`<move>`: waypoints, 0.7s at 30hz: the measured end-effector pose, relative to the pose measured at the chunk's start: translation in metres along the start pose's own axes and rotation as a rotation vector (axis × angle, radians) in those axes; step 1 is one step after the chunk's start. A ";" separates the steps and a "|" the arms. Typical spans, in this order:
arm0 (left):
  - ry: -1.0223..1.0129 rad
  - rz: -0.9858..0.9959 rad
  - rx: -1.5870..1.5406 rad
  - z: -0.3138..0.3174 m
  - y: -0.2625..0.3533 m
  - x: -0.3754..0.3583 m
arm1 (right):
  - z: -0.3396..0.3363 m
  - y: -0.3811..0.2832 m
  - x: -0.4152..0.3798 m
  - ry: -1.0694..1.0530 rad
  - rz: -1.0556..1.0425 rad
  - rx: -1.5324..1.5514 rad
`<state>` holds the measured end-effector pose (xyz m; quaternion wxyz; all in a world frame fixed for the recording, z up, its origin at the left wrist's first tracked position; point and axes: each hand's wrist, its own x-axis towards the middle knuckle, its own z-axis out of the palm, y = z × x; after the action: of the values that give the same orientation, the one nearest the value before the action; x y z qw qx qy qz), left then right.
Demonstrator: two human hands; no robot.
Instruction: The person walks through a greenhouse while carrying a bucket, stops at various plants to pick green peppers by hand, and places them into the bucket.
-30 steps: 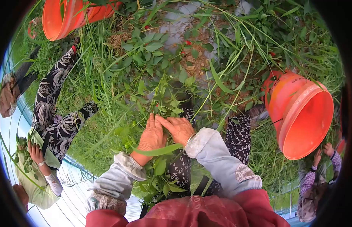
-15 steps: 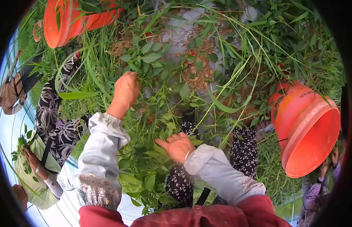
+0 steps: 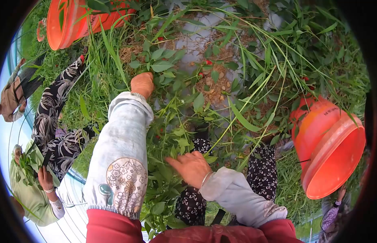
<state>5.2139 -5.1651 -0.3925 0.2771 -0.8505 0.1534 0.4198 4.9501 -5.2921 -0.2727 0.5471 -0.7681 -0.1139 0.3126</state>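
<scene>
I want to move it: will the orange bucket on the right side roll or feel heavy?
The orange bucket lies tipped on its side in grass, so it would probably roll if nudged. Its visible inside looks empty and it seems to be plastic, so likely light.

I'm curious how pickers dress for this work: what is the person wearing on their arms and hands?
Both hands, left hand and right hand, are bare. Pale grey oversleeves with gathered cuffs cover the arms; the left one carries a floral print near the elbow. A thin bangle circles the right wrist. Red clothing shows beneath.
</scene>
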 end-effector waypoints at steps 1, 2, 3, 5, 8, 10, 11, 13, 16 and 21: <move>-0.008 0.000 -0.014 0.000 -0.002 0.000 | 0.000 0.000 0.000 -0.011 0.007 -0.011; -0.008 -0.003 -0.014 0.002 -0.006 -0.002 | 0.001 0.001 0.001 -0.022 0.014 -0.023; 0.044 0.019 -0.093 0.007 -0.013 -0.006 | 0.001 0.002 0.000 -0.022 0.013 -0.022; 0.150 0.061 -0.330 0.020 -0.031 -0.011 | 0.003 0.003 0.000 -0.005 0.018 -0.030; 0.145 -0.053 -0.781 0.033 -0.045 -0.023 | 0.006 0.004 0.000 -0.008 0.034 -0.014; 0.161 -0.040 -0.805 0.036 -0.042 -0.030 | 0.005 0.004 0.000 -0.001 0.035 -0.010; 0.113 -0.144 -1.060 0.037 -0.040 -0.031 | 0.005 0.004 0.000 0.008 0.039 -0.005; 0.058 -0.251 -1.313 0.038 -0.035 -0.030 | 0.005 0.005 0.000 0.015 0.040 0.000; 0.112 -0.240 -1.274 0.036 -0.025 -0.032 | 0.005 0.006 0.001 0.002 0.039 0.008; -0.114 -0.211 -1.493 0.009 -0.031 -0.034 | 0.005 0.005 0.004 0.004 0.037 0.026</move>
<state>5.2033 -5.1338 -0.3589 -0.3266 -0.7994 -0.2685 0.4269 4.9494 -5.2880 -0.2802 0.5514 -0.7636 -0.0944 0.3224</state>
